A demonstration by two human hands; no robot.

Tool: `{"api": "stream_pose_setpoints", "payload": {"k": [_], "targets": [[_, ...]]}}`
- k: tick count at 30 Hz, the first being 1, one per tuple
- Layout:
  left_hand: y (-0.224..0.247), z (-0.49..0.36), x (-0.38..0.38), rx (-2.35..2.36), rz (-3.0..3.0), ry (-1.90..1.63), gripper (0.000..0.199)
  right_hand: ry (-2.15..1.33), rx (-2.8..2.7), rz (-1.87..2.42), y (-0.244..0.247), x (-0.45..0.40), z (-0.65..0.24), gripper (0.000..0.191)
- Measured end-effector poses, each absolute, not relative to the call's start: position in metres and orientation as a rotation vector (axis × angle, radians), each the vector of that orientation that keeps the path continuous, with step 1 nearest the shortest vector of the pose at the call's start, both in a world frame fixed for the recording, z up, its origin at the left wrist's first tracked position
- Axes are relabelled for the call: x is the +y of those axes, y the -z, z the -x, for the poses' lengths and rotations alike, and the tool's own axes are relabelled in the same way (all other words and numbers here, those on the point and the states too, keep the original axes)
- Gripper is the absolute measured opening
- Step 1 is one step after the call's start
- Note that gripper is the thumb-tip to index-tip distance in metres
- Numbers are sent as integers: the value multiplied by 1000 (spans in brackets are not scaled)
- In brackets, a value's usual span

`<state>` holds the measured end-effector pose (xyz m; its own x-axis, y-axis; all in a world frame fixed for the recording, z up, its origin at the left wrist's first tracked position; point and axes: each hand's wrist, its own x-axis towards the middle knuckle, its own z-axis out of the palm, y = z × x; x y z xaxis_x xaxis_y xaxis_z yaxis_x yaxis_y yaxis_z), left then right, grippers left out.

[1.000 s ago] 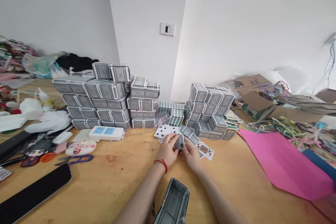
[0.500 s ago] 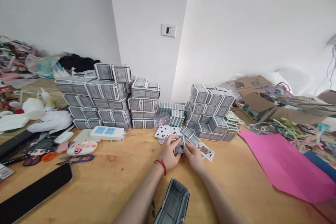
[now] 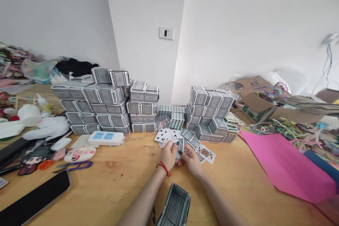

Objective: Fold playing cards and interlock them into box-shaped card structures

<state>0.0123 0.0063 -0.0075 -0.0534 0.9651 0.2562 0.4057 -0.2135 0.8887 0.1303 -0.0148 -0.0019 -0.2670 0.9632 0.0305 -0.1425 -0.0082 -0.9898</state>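
Observation:
A grey-backed playing card point(image 3: 180, 146) is held between both hands above the table. My left hand point(image 3: 168, 155), with a red string bracelet at the wrist, grips its left side, the dark-nailed thumb on top. On the right edge, my right hand point(image 3: 191, 159) pinches it with thumb and fingers. Whether more than one card is there I cannot tell. Just beyond lie loose cards, some face up point(image 3: 163, 135), others back up point(image 3: 190, 137), and a face card point(image 3: 206, 153) to the right. Between my forearms stands an open-topped box made of cards point(image 3: 174, 204).
Stacked card-covered blocks point(image 3: 108, 93) rise at the back left, more point(image 3: 212, 104) at the back right. Green card packs point(image 3: 177, 118) stand between them. A power strip point(image 3: 106, 138), scissors point(image 3: 76, 165) and a phone point(image 3: 37, 197) lie left; pink paper point(image 3: 286, 166) lies right.
Both hands have shifted their fingers on the card, and the left thumb now lies on its upper face. The view has turned slightly; the loose cards and the open box stay put.

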Motion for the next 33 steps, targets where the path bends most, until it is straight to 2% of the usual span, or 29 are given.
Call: {"api": "stream_pose_setpoints", "payload": {"k": [11,18,22,25,29,33], "targets": [[2,-11,7,1540,-1365,-1320,46,-1415,-1329,1001,-10,-20,-125,34],[2,-8,4,1288,-1454,-1226,37,-1336,-1104,996,-1,-12,-125,39],[1,-10,2,1374,-1526,-1191,42,-1398,-1021,997,3,-9,-127,38],[1,-9,2,1395,-1446,-1155,46,-1277,-928,989,8,-4,-131,34],[-1,8,8,1536,-1345,-1310,42,-1208,-791,1008,13,6,-144,31],[-3,28,16,1731,-1585,-1435,29,-1245,-712,955,14,13,-154,31]]}}
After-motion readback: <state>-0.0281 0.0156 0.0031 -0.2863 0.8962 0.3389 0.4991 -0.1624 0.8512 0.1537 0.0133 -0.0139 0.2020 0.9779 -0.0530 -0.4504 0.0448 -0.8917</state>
